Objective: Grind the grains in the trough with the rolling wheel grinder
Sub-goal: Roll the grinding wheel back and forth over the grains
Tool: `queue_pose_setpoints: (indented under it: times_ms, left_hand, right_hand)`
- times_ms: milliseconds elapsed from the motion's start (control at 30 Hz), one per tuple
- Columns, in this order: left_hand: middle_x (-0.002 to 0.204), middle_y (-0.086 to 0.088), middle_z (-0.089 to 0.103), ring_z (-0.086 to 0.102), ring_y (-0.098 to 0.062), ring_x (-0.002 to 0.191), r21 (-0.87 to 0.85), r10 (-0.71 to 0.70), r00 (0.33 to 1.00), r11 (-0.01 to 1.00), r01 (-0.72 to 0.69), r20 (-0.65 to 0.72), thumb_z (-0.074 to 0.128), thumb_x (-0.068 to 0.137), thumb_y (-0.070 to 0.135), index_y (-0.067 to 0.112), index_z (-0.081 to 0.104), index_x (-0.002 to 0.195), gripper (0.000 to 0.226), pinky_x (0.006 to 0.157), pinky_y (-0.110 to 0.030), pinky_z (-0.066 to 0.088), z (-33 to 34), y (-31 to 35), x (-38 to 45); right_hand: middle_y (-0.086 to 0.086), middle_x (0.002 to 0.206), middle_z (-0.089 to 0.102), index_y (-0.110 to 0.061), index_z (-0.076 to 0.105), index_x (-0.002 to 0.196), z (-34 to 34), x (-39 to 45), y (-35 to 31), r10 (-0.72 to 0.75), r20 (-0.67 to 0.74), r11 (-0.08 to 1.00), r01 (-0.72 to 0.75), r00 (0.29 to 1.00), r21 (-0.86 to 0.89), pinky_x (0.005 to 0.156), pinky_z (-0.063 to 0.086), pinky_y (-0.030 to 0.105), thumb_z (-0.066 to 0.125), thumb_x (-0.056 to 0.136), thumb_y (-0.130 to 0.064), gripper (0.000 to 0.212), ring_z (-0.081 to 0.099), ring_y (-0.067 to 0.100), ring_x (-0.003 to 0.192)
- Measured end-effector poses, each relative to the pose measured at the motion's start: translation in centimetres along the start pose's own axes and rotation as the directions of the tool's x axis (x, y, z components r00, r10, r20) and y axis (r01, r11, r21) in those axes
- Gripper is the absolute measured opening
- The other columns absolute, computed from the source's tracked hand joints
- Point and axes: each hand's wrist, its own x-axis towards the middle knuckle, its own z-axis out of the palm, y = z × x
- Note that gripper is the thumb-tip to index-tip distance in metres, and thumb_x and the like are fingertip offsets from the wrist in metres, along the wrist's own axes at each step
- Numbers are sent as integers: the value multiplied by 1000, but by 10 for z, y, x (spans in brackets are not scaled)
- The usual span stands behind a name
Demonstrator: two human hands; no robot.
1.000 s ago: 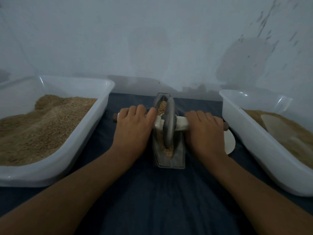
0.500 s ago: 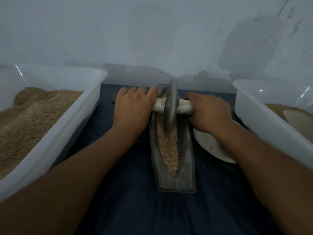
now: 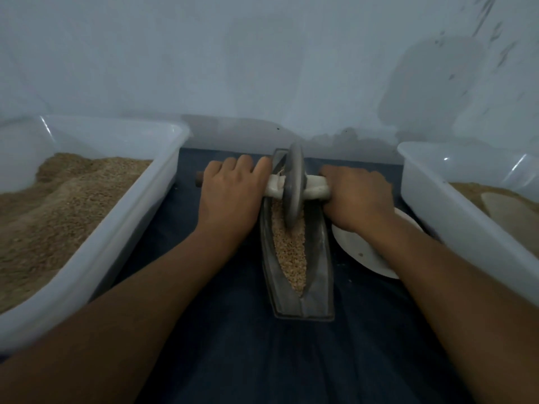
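Dark cloth, grain tubs flanking trough, white plate beside

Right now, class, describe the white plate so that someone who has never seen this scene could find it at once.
Start at the white tub on the right, against the wall. Between that tub and the grey trough of grains, a plate lies flat on the dark cloth, partly under the right hand. It is the only round, shallow white thing; both tubs are deep and rectangular.

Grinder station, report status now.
Left hand and right hand grip the wheel's axle. Wheel at trough's far end, grains exposed behind. Nothing obstructing.
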Motion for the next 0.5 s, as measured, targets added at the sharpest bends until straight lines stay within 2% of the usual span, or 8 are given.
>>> queue_pose_setpoints:
  times_ms: [100, 233, 300, 400, 500]
  left_hand:
    - [87, -5, 52, 51, -27, 78, 20, 2, 1000, 1000, -1, -14, 62, 86, 21, 19, 48, 99, 19, 72, -39, 34, -9, 3, -9]
    - [88, -5, 50, 49, -26, 79, -5, 4, 1000, 1000, -4, -29, 65, 84, 20, 19, 50, 100, 22, 72, -38, 33, -23, 6, -24]
    - [90, -5, 51, 49, -26, 81, -21, 7, 1000, 1000, -7, -10, 67, 82, 23, 21, 50, 102, 26, 74, -38, 33, -29, 5, -30]
    - [91, -4, 51, 50, -25, 82, -34, 17, 1000, 999, -17, 10, 69, 80, 25, 22, 51, 103, 29, 74, -38, 33, -40, 4, -40]
    - [89, -4, 50, 48, -26, 79, -41, 43, 999, 998, -43, -1, 68, 77, 23, 20, 52, 101, 29, 72, -38, 32, -51, 6, -45]
  right_hand:
    - [-3, 81, 62, -27, 53, 88, 1, -15, -4, -13, -89, 999, 10, 996, -34, 63, 27, 33, 68, 78, -30, 19, 60, 26, 74]
    - [-2, 85, 62, -23, 60, 96, -4, -40, -9, -7, -206, 1000, 11, 979, 23, 67, 24, 34, 66, 81, -26, 16, 58, 26, 77]
    - [-1, 89, 61, -21, 62, 101, -9, -52, -14, -16, -267, 998, 32, 964, 55, 72, 28, 37, 64, 86, -24, 16, 56, 26, 81]
    - [-1, 96, 60, -21, 62, 109, -13, -70, -18, -35, -302, 996, 59, 953, 73, 80, 34, 39, 65, 89, -25, 21, 54, 24, 86]
    - [0, 98, 59, -20, 60, 113, -16, -84, -17, -33, -317, 989, 77, 948, 127, 81, 35, 40, 69, 85, -23, 29, 53, 24, 88]
